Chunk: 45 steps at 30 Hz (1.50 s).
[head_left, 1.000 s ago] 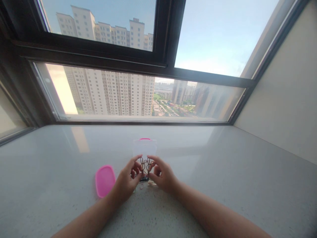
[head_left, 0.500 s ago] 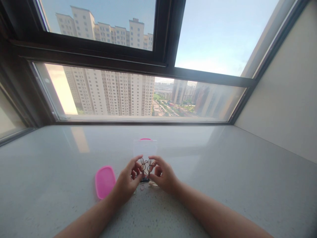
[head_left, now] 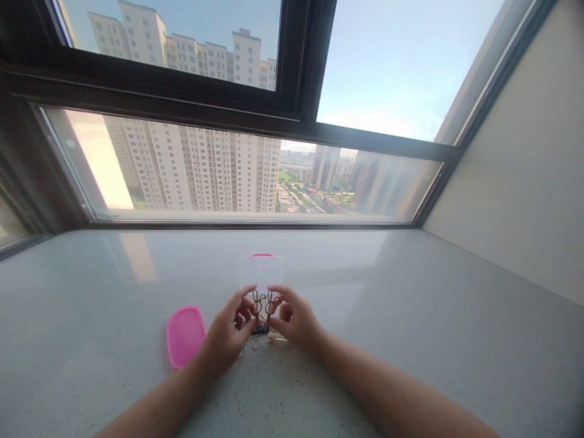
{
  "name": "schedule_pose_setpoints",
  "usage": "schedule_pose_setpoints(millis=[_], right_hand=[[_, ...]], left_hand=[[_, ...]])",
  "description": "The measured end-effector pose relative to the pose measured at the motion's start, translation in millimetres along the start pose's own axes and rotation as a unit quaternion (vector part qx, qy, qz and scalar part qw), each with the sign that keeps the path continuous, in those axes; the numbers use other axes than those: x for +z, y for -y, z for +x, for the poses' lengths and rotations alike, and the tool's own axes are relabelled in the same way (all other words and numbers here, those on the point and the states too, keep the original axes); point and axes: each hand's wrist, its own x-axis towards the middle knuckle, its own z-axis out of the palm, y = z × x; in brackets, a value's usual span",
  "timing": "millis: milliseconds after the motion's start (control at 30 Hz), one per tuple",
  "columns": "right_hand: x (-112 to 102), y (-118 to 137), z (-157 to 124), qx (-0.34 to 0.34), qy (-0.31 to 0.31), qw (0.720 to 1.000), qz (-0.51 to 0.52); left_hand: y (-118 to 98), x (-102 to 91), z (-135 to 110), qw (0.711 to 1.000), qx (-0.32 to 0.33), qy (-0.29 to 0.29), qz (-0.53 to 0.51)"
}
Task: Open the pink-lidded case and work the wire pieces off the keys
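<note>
Left hand (head_left: 227,333): raised above the tabletop (head_left: 365,304), fingers curled; thumb and forefinger appear to pinch a brown rabbit-shaped wire charm (head_left: 257,306).

Right hand (head_left: 296,317): raised to the same height, fingers curled; thumb and forefinger appear to pinch a second brown rabbit-shaped wire charm (head_left: 270,306).

Charm position: both charms stand upright between the hands, ears up, side by side and off the tabletop. At this small size, it cannot be confirmed whether they touch or are linked.

Hand spacing: fingertips lie near one another; the hands are not pressed together.

Container: a pink-edged clear rectangular plastic box (head_left: 261,271) lies directly beyond the charms.

Lid: a rounded rectangular pink plastic lid (head_left: 184,336) lies flat, just left of the left hand.

Small parts: a small black piece (head_left: 260,330) lies just below the charms; small pale pieces (head_left: 277,337) lie near the right hand.

Surface: the tabletop is speckled grey stone, running to a dark-framed window (head_left: 159,100).
</note>
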Motion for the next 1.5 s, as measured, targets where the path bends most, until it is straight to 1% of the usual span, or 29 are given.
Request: schedule_pose_setpoints(millis=[700, 1067, 1500], right_hand=[[0.8, -6.4, -0.4, 0.015, -0.003, 1.000, 0.011], [-0.8, -7.8, 1.3, 0.020, 0.002, 1.000, -0.001], [-0.5, -0.8, 0.7, 0.021, -0.001, 1.000, 0.002]], left_hand=[[5.6, -0.1, -0.3, 1.000, -0.001, 0.008, -0.003], [2.1, -0.3, -1.5, 1.000, -0.004, 0.007, -0.008], [1.9, 1.1, -1.1, 1.000, -0.006, -0.002, -0.006]])
